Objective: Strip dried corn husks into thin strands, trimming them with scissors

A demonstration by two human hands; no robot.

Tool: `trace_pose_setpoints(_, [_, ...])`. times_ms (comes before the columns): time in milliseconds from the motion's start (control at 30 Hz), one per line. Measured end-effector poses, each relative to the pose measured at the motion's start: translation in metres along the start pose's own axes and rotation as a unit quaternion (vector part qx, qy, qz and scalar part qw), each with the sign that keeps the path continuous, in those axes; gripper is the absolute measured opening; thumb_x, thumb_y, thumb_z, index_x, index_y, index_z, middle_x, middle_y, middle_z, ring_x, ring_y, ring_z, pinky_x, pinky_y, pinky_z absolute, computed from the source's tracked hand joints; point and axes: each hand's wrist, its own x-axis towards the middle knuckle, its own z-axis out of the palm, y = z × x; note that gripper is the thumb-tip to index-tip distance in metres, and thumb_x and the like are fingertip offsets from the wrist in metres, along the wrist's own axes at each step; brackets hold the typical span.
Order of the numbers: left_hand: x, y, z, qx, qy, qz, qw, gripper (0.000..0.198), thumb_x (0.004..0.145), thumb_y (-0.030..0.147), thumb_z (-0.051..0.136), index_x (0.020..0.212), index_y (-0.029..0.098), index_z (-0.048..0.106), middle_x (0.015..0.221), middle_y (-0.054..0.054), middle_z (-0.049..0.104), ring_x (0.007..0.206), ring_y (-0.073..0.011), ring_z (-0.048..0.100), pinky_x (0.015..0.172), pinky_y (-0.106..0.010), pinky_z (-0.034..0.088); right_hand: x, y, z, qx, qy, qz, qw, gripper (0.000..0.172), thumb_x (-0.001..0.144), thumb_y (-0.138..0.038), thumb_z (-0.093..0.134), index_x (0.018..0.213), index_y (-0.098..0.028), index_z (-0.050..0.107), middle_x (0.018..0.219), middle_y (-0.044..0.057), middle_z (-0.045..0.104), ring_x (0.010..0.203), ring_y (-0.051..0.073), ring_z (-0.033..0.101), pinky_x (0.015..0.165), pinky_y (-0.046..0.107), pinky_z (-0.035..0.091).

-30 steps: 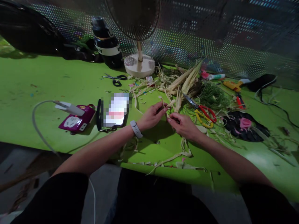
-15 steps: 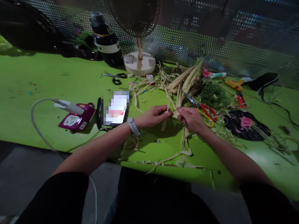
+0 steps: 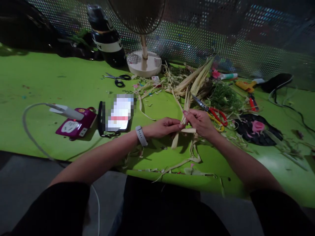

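Over the green table (image 3: 49, 85), my left hand (image 3: 162, 127) and my right hand (image 3: 200, 122) meet fingertip to fingertip. Both pinch pale dried leaf strips (image 3: 177, 139); one strip hangs down toward the table, others run up and away from the fingers. A grey band sits on my left wrist. Behind the hands lies a heap of dried leaves (image 3: 194, 82), with red-and-yellow scissors (image 3: 213, 113) just right of my right hand.
A phone (image 3: 119, 113) and a magenta socket block (image 3: 73, 123) with a white plug lie to the left. Black scissors (image 3: 118, 78), a fan base (image 3: 144, 64) and a dark bottle (image 3: 105, 36) stand at the back. Black cloth with pink bits (image 3: 256, 127) lies right; leaf scraps litter the front edge.
Both hands have risen slightly and closed together, the right one shifting right and up. A strip now hangs down lower from the fingers.
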Motion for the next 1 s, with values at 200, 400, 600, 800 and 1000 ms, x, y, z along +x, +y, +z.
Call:
trace_pose_setpoints(200, [0.010,-0.004,-0.007,-0.258,0.239,0.053,0.935,0.025,0.078,0.039,0.071,0.089,0.016,0.068,0.082,-0.004,0.071,0.075,-0.0115,0.066,0.075,-0.025,0.050,-0.007,-0.007,-0.009,0.081,0.127,-0.016,0.988,0.046,0.090,-0.054,0.047,0.057,-0.022,0.051,0.045,-0.004,0.040,0.037,0.009,0.033,0.037,0.026,0.026])
trace_pose_setpoints(400, [0.011,-0.009,-0.002,-0.250,0.265,0.103,0.926,0.029,0.069,0.036,0.079,0.089,0.018,0.071,0.093,-0.002,0.073,0.082,-0.0095,0.065,0.082,-0.024,0.049,-0.013,-0.005,0.024,0.111,-0.158,0.106,0.975,0.052,0.084,-0.069,0.046,0.074,-0.019,0.055,0.065,0.002,0.064,0.049,0.012,0.059,0.045,0.025,0.044])
trace_pose_setpoints(600, [0.009,-0.009,0.006,-0.201,0.292,0.112,0.928,0.034,0.062,0.037,0.083,0.084,0.014,0.070,0.089,-0.005,0.074,0.088,-0.0149,0.067,0.085,-0.030,0.050,-0.019,-0.006,0.040,0.190,-0.154,0.097,0.965,0.046,0.083,-0.066,0.051,0.074,-0.020,0.049,0.055,-0.005,0.054,0.046,0.009,0.054,0.048,0.022,0.047])
trace_pose_setpoints(800, [0.009,-0.004,-0.001,-0.228,0.305,0.097,0.919,0.032,0.064,0.034,0.082,0.086,0.016,0.067,0.089,-0.002,0.071,0.082,-0.0124,0.065,0.080,-0.028,0.051,-0.021,-0.004,0.033,0.034,-0.147,0.027,0.988,0.039,0.093,-0.054,0.041,0.072,-0.021,0.047,0.057,-0.003,0.054,0.049,0.011,0.052,0.050,0.024,0.043])
trace_pose_setpoints(1000, [0.004,0.007,-0.011,-0.238,0.295,0.044,0.924,0.023,0.077,0.034,0.071,0.090,0.019,0.061,0.082,0.002,0.063,0.075,-0.0102,0.061,0.062,-0.023,0.050,-0.016,-0.003,0.009,-0.269,0.118,-0.113,0.949,0.034,0.088,-0.049,0.054,0.102,-0.018,0.059,0.090,0.010,0.066,0.069,0.018,0.058,0.058,0.030,0.041])
